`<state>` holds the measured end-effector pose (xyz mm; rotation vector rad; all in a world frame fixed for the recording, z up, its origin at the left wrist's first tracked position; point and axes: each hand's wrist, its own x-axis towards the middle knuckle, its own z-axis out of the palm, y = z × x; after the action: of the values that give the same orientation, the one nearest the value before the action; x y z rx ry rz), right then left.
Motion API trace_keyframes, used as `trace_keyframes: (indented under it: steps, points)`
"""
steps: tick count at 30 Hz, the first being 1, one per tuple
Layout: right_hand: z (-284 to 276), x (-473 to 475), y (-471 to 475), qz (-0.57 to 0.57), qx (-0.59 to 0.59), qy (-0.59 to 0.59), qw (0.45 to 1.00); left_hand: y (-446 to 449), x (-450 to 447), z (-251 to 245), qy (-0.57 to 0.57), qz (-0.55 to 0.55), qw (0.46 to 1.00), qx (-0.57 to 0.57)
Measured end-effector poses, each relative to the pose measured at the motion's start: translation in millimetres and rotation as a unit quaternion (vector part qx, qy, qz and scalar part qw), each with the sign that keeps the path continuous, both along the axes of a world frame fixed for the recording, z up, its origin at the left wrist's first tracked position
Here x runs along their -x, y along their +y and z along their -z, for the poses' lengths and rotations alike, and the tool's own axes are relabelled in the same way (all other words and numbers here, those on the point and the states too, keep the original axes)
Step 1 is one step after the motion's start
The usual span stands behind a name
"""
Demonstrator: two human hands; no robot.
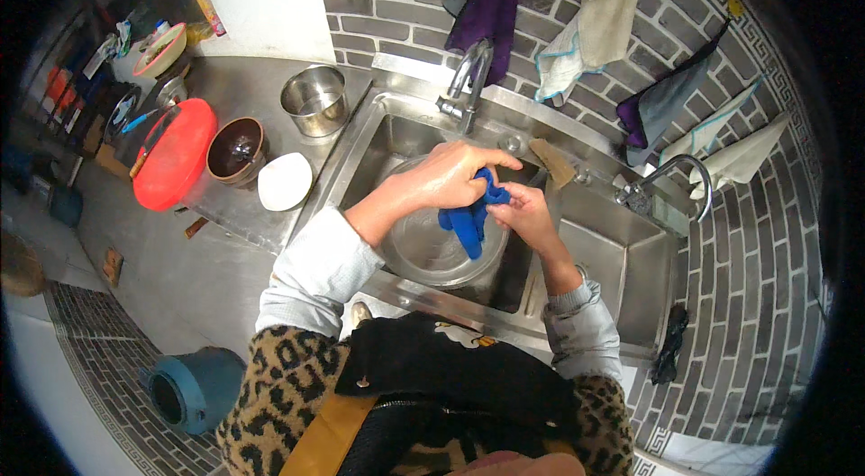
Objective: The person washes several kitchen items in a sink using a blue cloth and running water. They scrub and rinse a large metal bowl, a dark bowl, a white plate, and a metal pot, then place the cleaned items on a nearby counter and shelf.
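Observation:
My left hand and my right hand are together over the left sink basin. Between them is a bunched blue cloth with narrow ends hanging down; I cannot tell whether it is a glove. My left hand grips its upper part, index finger stretched out to the right. The thumb and fingers of my right hand pinch its right edge. Beneath the cloth a round, shallow bowl sits in the sink, partly hidden by my left hand and forearm.
A chrome faucet rises behind the sink, near a tan scrap. On the left counter are a steel pot, a white bowl, a brown bowl and a red cutting board bearing a knife. Towels hang behind.

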<state>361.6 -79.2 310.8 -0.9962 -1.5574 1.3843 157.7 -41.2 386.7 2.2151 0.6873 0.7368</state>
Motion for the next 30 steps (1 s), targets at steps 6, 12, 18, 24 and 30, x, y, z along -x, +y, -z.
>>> trace_keyframes:
  steps: [6, 12, 18, 24, 30]
  points:
    - [-21, -44, 11, 0.021, 0.073, 0.024, 0.997, -14, -15, 8, 0.049, -0.131, 0.99, 0.005]
    - [-52, -31, 27, 0.137, -0.123, 0.165, 0.969, -22, -25, 17, -0.14, -0.137, 0.981, 0.005]
    - [-146, 7, 91, 0.253, -0.493, 0.007, 0.832, -17, 11, 54, -0.262, -0.317, 0.908, -0.075]
    - [-245, 37, 205, 0.279, -0.68, -0.223, 0.64, -50, 85, 154, -0.227, -0.368, 0.897, 0.09]
    - [-327, 43, 315, 0.296, -0.725, -0.441, 0.438, -101, 157, 231, -0.286, -0.465, 0.808, 0.221]
